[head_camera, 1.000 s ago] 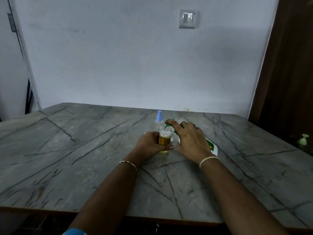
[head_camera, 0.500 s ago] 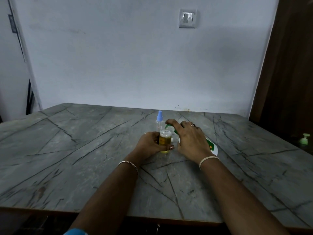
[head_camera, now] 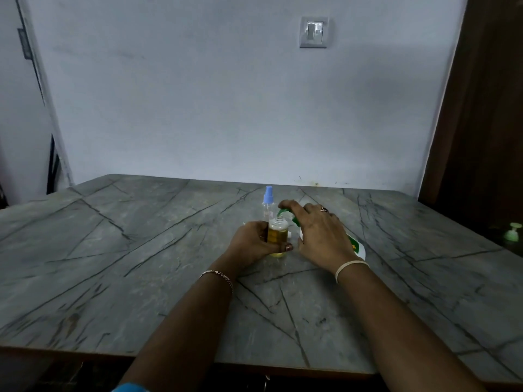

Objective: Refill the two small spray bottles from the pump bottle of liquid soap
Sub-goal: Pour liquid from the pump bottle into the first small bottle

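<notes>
Gripping the uncapped spray bottle (head_camera: 278, 235) mid-table, the left hand (head_camera: 250, 241) steadies it; the right hand (head_camera: 322, 236) clasps the pump bottle (head_camera: 357, 247), spout (head_camera: 280, 213) over its mouth. Misaligned, a squirt could spill; overfilling seems likely.

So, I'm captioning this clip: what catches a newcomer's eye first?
At the table's centre, the left hand holds a small bottle of amber liquid while the right hand grips the pump bottle, green spout over its mouth. A blue-capped spray bottle stands just behind.
</notes>
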Demonstrator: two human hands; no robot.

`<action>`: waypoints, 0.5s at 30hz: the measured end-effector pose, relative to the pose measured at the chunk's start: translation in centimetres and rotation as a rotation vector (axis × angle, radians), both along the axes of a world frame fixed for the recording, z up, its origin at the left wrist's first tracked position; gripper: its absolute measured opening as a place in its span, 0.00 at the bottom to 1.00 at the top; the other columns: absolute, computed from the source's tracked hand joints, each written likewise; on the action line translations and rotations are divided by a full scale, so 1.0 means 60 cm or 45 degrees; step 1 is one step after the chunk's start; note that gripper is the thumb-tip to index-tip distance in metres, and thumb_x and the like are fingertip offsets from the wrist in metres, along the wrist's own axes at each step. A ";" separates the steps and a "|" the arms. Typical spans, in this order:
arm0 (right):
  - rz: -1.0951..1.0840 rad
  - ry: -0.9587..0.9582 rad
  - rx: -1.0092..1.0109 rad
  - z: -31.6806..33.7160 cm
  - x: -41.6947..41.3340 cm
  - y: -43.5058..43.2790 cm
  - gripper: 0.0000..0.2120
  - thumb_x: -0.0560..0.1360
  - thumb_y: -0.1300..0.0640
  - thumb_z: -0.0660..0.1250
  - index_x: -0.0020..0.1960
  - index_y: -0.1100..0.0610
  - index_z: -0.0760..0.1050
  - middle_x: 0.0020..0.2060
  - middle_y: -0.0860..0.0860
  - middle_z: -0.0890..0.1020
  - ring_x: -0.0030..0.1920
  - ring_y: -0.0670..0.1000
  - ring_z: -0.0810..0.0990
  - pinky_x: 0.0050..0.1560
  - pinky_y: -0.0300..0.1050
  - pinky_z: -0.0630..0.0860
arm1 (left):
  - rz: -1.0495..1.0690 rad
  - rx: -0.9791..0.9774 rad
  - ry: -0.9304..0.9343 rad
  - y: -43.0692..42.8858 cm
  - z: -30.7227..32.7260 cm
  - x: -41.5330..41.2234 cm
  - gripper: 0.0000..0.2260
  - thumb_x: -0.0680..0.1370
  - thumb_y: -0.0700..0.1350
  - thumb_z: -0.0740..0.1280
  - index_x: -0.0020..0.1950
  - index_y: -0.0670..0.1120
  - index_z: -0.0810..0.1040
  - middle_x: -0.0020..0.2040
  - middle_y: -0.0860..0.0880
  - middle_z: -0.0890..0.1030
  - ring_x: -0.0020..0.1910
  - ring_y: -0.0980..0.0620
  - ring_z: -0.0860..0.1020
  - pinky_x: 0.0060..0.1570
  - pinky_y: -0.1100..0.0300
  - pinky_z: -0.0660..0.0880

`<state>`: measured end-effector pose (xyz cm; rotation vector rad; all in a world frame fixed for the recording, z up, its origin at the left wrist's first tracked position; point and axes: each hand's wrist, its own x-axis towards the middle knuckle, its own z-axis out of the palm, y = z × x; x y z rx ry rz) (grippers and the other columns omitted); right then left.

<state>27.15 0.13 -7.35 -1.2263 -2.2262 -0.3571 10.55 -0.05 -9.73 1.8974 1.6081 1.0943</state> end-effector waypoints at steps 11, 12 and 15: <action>-0.002 0.018 -0.012 -0.001 -0.008 0.002 0.34 0.70 0.56 0.71 0.70 0.43 0.59 0.55 0.52 0.77 0.58 0.55 0.74 0.60 0.52 0.73 | 0.001 -0.012 0.016 0.004 -0.001 -0.001 0.24 0.66 0.53 0.77 0.59 0.48 0.79 0.53 0.49 0.83 0.51 0.55 0.80 0.55 0.62 0.74; -0.007 0.014 -0.004 -0.001 -0.008 0.002 0.34 0.70 0.56 0.70 0.70 0.43 0.59 0.56 0.52 0.77 0.59 0.54 0.74 0.60 0.52 0.73 | 0.001 -0.011 0.025 0.004 -0.001 -0.002 0.24 0.66 0.53 0.77 0.60 0.47 0.79 0.53 0.49 0.83 0.51 0.55 0.80 0.55 0.62 0.74; -0.009 0.001 0.012 -0.003 -0.003 0.002 0.34 0.71 0.56 0.69 0.72 0.42 0.57 0.55 0.52 0.76 0.59 0.54 0.73 0.60 0.52 0.72 | -0.007 -0.013 0.018 0.003 -0.001 -0.002 0.23 0.66 0.53 0.77 0.59 0.47 0.79 0.53 0.49 0.83 0.51 0.54 0.80 0.56 0.60 0.75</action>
